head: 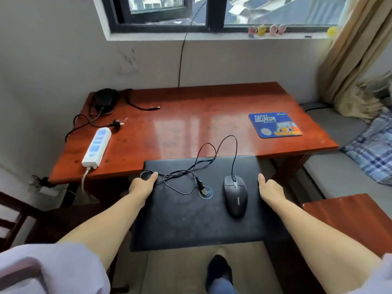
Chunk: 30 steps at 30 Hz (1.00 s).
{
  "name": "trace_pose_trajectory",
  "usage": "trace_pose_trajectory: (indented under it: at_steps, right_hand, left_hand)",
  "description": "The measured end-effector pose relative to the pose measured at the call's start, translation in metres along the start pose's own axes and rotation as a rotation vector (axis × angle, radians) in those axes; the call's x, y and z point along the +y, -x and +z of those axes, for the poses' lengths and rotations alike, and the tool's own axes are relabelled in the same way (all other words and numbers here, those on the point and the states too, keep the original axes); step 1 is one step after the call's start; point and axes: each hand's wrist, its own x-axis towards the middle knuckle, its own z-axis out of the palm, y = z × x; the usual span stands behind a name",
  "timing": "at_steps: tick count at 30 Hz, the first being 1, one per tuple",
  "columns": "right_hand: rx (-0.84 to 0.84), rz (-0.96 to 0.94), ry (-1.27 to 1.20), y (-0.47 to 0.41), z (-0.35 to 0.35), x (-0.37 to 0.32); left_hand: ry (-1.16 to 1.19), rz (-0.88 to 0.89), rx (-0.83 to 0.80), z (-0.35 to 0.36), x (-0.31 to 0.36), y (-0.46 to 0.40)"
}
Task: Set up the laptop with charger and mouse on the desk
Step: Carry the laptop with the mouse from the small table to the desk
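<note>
Hands (269, 187) grip closed laptop (191, 219); mouse (235, 195) atop.

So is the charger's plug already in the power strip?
No, the charger's plug lies loose on the desk just beyond the white power strip, whose sockets show nothing inserted.

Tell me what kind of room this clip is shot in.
Probably a bedroom or small home room: a wooden desk under a window, a curtain, and checked bedding on a grey mattress at the right.
</note>
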Motion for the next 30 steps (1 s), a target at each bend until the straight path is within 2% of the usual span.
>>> trace_pose_trajectory:
  at_steps: [8,15,22,30]
  right_hand:
    - [-0.054,-0.067,0.055,-0.174,-0.015,-0.100]
    - [-0.098,-0.051,0.102,-0.275,-0.018,-0.174]
    - [-0.109,0.005,0.134,-0.350,0.006,-0.223]
    - [-0.135,0.020,0.178,-0.393,0.018,-0.242]
  left_hand:
    - [0.035,-0.063,0.073,0.072,0.102,-0.115]
    - [0.024,-0.137,0.091,0.106,0.165,-0.199]
    - [-0.031,-0.137,0.040,0.128,0.210,-0.287]
    - [-0.247,-0.120,0.037,0.141,0.235,-0.328]
